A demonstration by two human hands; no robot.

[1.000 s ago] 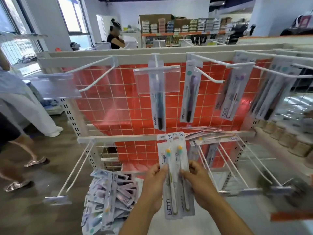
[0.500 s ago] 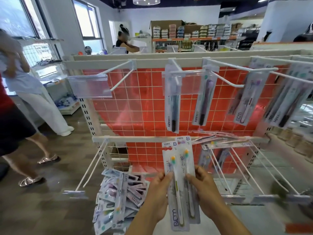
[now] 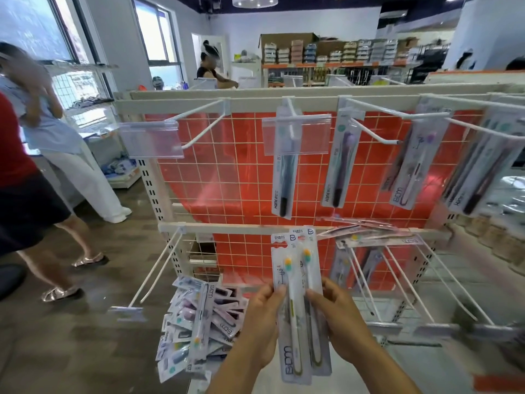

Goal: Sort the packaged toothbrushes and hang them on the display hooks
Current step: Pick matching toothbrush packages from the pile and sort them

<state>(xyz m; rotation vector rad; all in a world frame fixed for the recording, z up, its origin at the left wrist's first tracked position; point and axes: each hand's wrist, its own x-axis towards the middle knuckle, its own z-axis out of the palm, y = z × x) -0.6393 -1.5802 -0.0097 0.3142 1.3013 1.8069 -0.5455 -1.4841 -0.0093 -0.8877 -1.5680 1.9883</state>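
Two packaged toothbrushes (image 3: 299, 302), overlapped and upright with their header cards uppermost, are pinched between both hands at mid-length. The left hand (image 3: 262, 322) grasps the left edge of the front pack, thumb on its face; the right hand (image 3: 338, 322) grasps the right edge of the rear pack in the same way. Both packs sit near the viewer, in front of the lower rail (image 3: 241, 230) of the display rack, their tops level with that rail.

Left of the hands and lower, a loose pile of packs (image 3: 199, 317) lies at the foot of the rack. More packs (image 3: 366, 233) lie flat across the lower hooks (image 3: 397, 277) at right. An empty lower hook (image 3: 154, 275) slopes down at left.

On the upper rail, a dark-handled pack (image 3: 284, 180) hangs behind a clear label holder (image 3: 297, 135); to its right hang a purple-bristled pack (image 3: 341, 163), then a pack marked BDM (image 3: 412, 166), then several packs (image 3: 483, 172) at the far right. The upper left hook (image 3: 199, 118) carries only a clear label holder (image 3: 150, 140). An orange grid panel (image 3: 227, 180) backs the rack.

Other people (image 3: 42, 166) stand at left on the wooden floor (image 3: 71, 336).
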